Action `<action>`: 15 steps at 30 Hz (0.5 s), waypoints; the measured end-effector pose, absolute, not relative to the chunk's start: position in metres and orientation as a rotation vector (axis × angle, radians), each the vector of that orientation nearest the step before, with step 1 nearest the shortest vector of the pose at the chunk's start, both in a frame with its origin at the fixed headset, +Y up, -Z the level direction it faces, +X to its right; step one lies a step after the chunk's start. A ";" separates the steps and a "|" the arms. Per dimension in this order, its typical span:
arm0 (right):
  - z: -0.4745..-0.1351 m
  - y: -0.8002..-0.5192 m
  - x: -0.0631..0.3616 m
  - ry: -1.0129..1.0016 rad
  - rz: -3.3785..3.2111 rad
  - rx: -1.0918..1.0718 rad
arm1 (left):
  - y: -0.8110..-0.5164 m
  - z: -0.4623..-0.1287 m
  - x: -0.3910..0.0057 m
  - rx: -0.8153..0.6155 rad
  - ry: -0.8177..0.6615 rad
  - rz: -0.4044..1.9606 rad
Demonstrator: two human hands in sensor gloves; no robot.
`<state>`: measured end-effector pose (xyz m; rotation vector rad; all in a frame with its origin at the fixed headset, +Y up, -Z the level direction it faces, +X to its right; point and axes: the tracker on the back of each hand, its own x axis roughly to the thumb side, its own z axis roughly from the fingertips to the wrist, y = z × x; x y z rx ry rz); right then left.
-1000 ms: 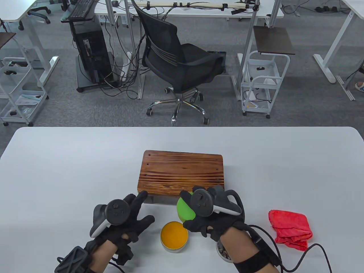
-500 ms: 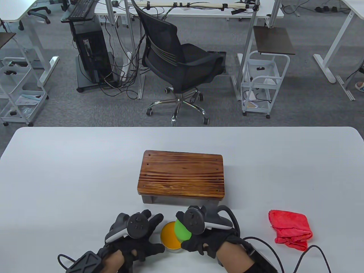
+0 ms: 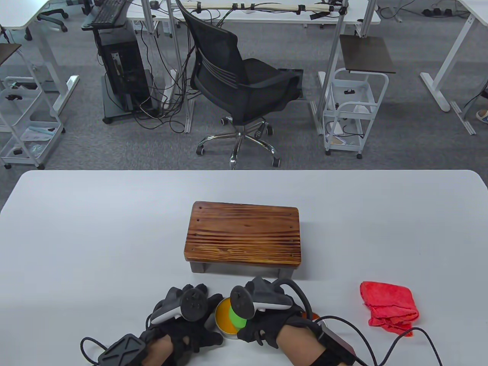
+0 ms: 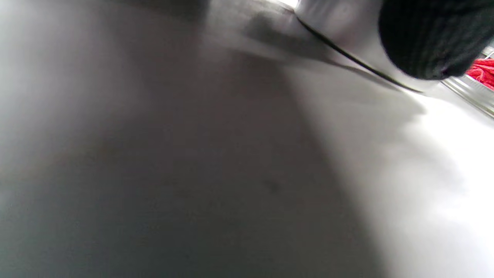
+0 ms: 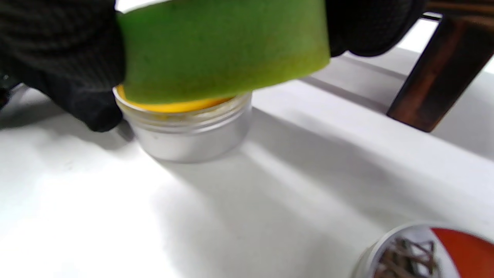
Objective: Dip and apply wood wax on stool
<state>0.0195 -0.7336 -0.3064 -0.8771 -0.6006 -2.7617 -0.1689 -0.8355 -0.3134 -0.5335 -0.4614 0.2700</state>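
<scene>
1 sponge point(image 3: 237, 317), 1 wax tin point(image 3: 222, 316), 1 stool point(image 3: 244, 233)

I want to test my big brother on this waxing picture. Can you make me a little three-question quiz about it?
1. True or false: the green sponge is over the open wax tin.
2. Which hand holds the sponge? A) left hand B) right hand
3. Fill in: the red cloth lies on the table to the ____ of the wooden stool.

Key: 1 true; 2 B; 3 right.
</scene>
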 end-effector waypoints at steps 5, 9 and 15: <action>-0.305 -0.734 0.009 -0.581 -2.701 -0.864 | -0.837 -0.314 -0.168 -0.546 -0.458 0.275; -0.302 -0.736 0.002 -0.567 -2.661 -0.857 | -0.836 -0.314 -0.168 -0.552 -0.456 0.281; -0.300 -0.738 -0.005 -0.557 -2.632 -0.848 | -0.836 -0.314 -0.168 -0.556 -0.456 0.284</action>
